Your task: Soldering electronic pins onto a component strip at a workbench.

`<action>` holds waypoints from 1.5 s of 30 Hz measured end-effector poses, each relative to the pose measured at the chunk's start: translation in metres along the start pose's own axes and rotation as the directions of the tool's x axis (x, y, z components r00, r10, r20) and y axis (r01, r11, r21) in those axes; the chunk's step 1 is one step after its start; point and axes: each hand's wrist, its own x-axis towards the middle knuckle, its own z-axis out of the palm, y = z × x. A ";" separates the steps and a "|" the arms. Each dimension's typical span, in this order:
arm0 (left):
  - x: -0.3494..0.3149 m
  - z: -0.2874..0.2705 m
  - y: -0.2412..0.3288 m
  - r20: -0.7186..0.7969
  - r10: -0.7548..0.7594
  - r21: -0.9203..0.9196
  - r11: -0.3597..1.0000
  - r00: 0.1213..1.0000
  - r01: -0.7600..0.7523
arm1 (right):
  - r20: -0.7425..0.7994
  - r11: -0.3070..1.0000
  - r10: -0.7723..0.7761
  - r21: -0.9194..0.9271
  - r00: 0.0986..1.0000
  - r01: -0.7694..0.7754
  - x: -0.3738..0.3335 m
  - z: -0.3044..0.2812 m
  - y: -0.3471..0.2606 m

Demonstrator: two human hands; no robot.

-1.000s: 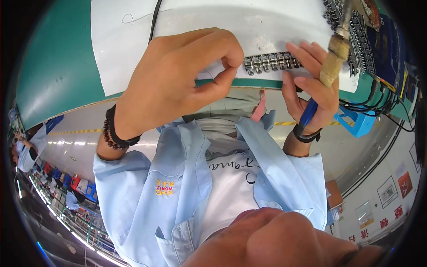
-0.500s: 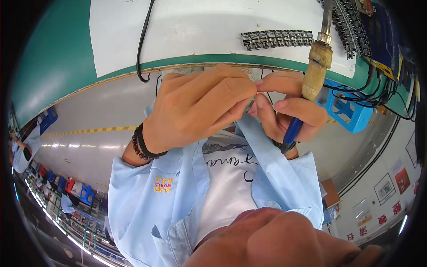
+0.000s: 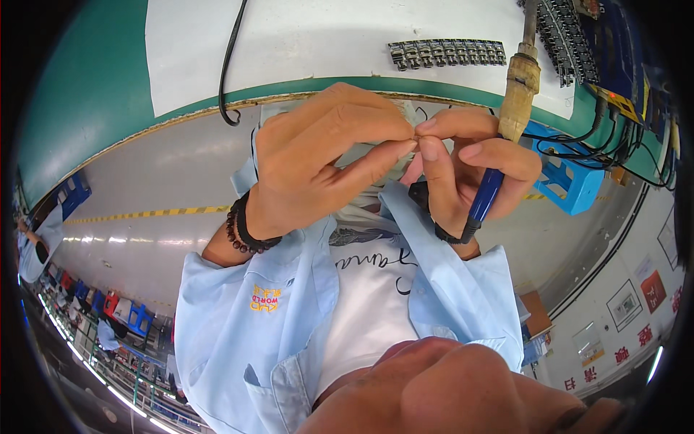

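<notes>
One left-to-right row of dark, link-like metal pieces (image 3: 447, 53) lies on a white paper sheet (image 3: 311, 43). Nearer it, the right hand (image 3: 450, 194) grips a blue-handled, tan-sleeved soldering iron (image 3: 520, 94), crosswise past the row's right end. Bodyward of the row, the left hand (image 3: 314, 145) curls against the right fingertips; contents indeterminable.

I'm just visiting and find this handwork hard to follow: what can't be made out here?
All in the head view:
Anything pinched where the left grip and right grip meet: too small, fingers cover it.
Tip of the blue-handled tool: cut off by the top edge.
Upper end of the black cable: same edge.
The far-left person's work: too small, near the dark rim.
</notes>
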 end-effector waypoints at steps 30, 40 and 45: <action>0.028 -0.005 -0.002 -0.159 -0.044 0.367 0.925 0.986 0.100 | 0.023 0.819 -0.224 -0.538 0.974 0.201 0.013 -0.046 -0.018; 0.034 -0.003 0.009 -0.140 -0.144 0.414 0.890 0.980 0.190 | -0.015 0.831 -0.414 -0.414 0.910 0.372 0.012 -0.062 -0.014; 0.031 -0.002 0.006 -0.155 -0.154 0.403 0.892 0.976 0.204 | -0.020 0.908 -0.365 -0.227 0.931 0.351 0.006 -0.068 -0.017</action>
